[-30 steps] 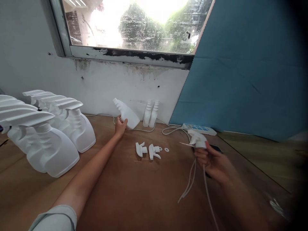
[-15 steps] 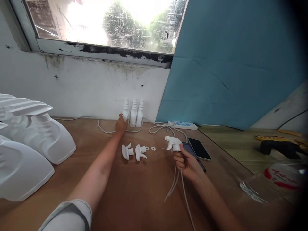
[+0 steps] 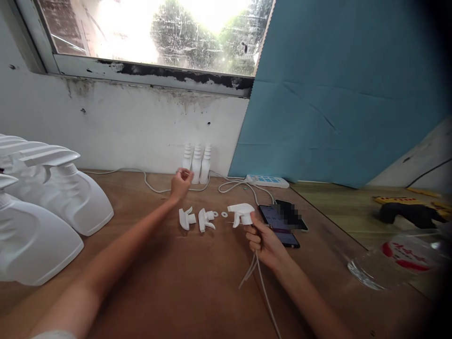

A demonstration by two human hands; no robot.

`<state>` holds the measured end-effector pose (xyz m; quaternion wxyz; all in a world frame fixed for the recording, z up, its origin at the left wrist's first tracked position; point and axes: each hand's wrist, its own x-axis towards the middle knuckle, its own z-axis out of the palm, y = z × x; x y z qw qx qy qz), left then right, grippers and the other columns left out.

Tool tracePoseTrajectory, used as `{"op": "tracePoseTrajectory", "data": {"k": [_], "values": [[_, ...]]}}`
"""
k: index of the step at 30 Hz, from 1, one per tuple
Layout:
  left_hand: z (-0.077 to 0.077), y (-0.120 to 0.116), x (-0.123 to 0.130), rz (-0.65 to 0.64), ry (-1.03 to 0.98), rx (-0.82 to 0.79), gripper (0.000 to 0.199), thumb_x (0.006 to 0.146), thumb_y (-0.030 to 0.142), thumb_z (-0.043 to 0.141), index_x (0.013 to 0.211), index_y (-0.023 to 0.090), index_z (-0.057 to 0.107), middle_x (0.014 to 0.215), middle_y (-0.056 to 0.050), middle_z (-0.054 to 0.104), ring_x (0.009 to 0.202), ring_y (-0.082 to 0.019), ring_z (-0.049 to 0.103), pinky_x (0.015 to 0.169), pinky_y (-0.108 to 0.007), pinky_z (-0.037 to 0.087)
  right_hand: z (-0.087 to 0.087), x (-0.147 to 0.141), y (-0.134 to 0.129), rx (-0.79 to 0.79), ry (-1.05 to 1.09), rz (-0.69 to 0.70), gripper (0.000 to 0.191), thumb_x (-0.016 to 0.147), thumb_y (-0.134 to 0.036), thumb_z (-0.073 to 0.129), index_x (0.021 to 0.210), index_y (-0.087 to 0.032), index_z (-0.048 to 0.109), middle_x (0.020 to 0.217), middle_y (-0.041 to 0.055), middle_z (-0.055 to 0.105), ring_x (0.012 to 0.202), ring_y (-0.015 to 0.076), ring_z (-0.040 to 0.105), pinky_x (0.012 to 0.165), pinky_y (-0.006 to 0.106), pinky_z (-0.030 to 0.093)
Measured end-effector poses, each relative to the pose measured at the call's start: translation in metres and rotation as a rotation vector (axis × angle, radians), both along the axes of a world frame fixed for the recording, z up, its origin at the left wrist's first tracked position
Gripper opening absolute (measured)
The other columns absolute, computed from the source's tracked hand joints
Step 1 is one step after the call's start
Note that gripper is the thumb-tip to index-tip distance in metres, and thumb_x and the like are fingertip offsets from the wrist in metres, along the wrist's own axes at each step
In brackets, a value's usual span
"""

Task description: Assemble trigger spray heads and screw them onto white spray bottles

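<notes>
Three slim white bottles (image 3: 197,162) with ribbed necks stand side by side against the wall. My left hand (image 3: 181,182) is in front of the leftmost one, its fingers loosely bent and partly apart, with nothing visible in them. My right hand (image 3: 263,242) grips a white trigger sprayer head (image 3: 241,211), nozzle pointing left. Several thin white tubes (image 3: 260,278) hang down from the same hand. Between the hands, two more trigger sprayer heads (image 3: 206,220) lie on the table. Small white ring washers (image 3: 224,214) lie to their right.
Large white bottles (image 3: 42,230) crowd the left side. Two phones (image 3: 277,219) lie behind my right hand, near a power strip (image 3: 267,181). A white cable (image 3: 148,186) runs along the wall. A clear bottle (image 3: 395,259) with a red label is at the right.
My left hand has come away from the leftmost slim bottle, which now stands closer to the other two. My right hand has moved left with the sprayer head and tubes.
</notes>
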<state>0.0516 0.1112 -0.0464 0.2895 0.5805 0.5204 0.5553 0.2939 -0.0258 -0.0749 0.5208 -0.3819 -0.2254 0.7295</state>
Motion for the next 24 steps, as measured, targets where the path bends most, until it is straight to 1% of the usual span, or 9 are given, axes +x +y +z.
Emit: {"op": "tracePoseTrajectory", "data": {"k": [3, 4, 5, 6, 8, 11, 14, 20, 24], "values": [[-0.010, -0.078, 0.005, -0.316, -0.029, -0.071, 0.035, 0.086, 0.050, 0.055, 0.093, 0.015, 0.057, 0.067, -0.001, 0.059, 0.049, -0.012, 0.056, 0.048, -0.022, 0.046, 0.003, -0.026, -0.017, 0.019, -0.125, 0.106, 0.046, 0.067, -0.047, 0.080, 0.071, -0.018, 0.044, 0.052, -0.0124, 0.027, 0.042, 0.0009, 0.008, 0.034, 0.014, 0.003], [-0.015, -0.103, 0.004, -0.534, -0.116, -0.160, 0.039, 0.086, 0.053, 0.055, 0.100, 0.016, 0.056, 0.069, -0.001, 0.060, 0.049, -0.012, 0.056, 0.046, -0.022, 0.045, 0.004, -0.036, -0.024, 0.050, -0.181, 0.144, 0.046, 0.067, -0.050, 0.080, 0.073, -0.018, 0.047, 0.051, -0.0125, 0.026, 0.042, 0.0011, 0.008, 0.035, 0.014, 0.003], [-0.020, -0.126, 0.002, -0.679, -0.184, -0.243, 0.043, 0.086, 0.056, 0.054, 0.104, 0.016, 0.054, 0.067, -0.001, 0.060, 0.049, -0.012, 0.055, 0.046, -0.022, 0.046, 0.005, -0.046, -0.032, 0.093, -0.240, 0.182, 0.046, 0.067, -0.053, 0.079, 0.075, -0.017, 0.051, 0.051, -0.0126, 0.025, 0.042, 0.0013, 0.009, 0.036, 0.015, 0.003], [-0.025, -0.145, -0.002, -0.733, -0.221, -0.290, 0.045, 0.084, 0.056, 0.057, 0.105, 0.017, 0.054, 0.071, -0.001, 0.060, 0.049, -0.011, 0.056, 0.046, -0.022, 0.047, 0.006, -0.056, -0.039, 0.145, -0.307, 0.222, 0.044, 0.068, -0.054, 0.077, 0.078, -0.017, 0.055, 0.050, -0.0124, 0.024, 0.042, 0.0016, 0.009, 0.037, 0.016, 0.004], [-0.035, -0.170, -0.013, -0.736, -0.239, -0.359, 0.045, 0.079, 0.051, 0.067, 0.105, 0.016, 0.055, 0.079, -0.002, 0.061, 0.055, -0.011, 0.058, 0.047, -0.021, 0.050, 0.006, -0.072, -0.050, 0.245, -0.454, 0.297, 0.044, 0.073, -0.057, 0.072, 0.081, -0.014, 0.062, 0.050, -0.0111, 0.024, 0.042, 0.0020, 0.012, 0.038, 0.018, 0.008], [-0.047, -0.180, -0.030, -0.726, -0.241, -0.403, 0.040, 0.074, 0.043, 0.075, 0.096, 0.014, 0.058, 0.078, -0.002, 0.061, 0.059, -0.012, 0.059, 0.048, -0.022, 0.052, 0.002, -0.086, -0.058, 0.400, -0.647, 0.331, 0.047, 0.074, -0.058, 0.068, 0.077, -0.011, 0.069, 0.052, -0.0056, 0.038, 0.047, 0.0046, 0.027, 0.044, 0.020, 0.020], [-0.055, -0.175, -0.041, -0.824, -0.265, -0.427, 0.038, 0.076, 0.039, 0.074, 0.098, 0.012, 0.059, 0.080, -0.003, 0.063, 0.063, -0.014, 0.062, 0.053, -0.025, 0.054, -0.003, -0.090, -0.056, 0.525, -0.773, 0.326, 0.044, 0.075, -0.055, 0.068, 0.075, -0.012, 0.072, 0.061, -0.0010, 0.052, 0.059, 0.0097, 0.040, 0.054, 0.022, 0.030], [-0.056, -0.172, -0.040, -0.898, -0.245, -0.428, 0.038, 0.080, 0.038, 0.070, 0.104, 0.012, 0.056, 0.079, -0.004, 0.065, 0.060, -0.011, 0.060, 0.056, -0.025, 0.053, -0.008, -0.088, -0.050, 0.607, -0.943, 0.327, 0.045, 0.078, -0.056, 0.063, 0.068, -0.012, 0.070, 0.057, -0.0015, 0.050, 0.056, 0.0104, 0.038, 0.053, 0.022, 0.030], [-0.059, -0.172, -0.038, -0.862, -0.164, -0.441, 0.038, 0.072, 0.027, 0.074, 0.101, 0.013, 0.054, 0.075, 0.000, 0.061, 0.057, -0.012, 0.058, 0.048, -0.023, 0.052, -0.017, -0.084, -0.049, 0.714, -1.191, 0.284, 0.039, 0.076, -0.053, 0.068, 0.078, -0.014, 0.071, 0.057, -0.0014, 0.054, 0.053, 0.0100, 0.040, 0.050, 0.021, 0.030]]}}
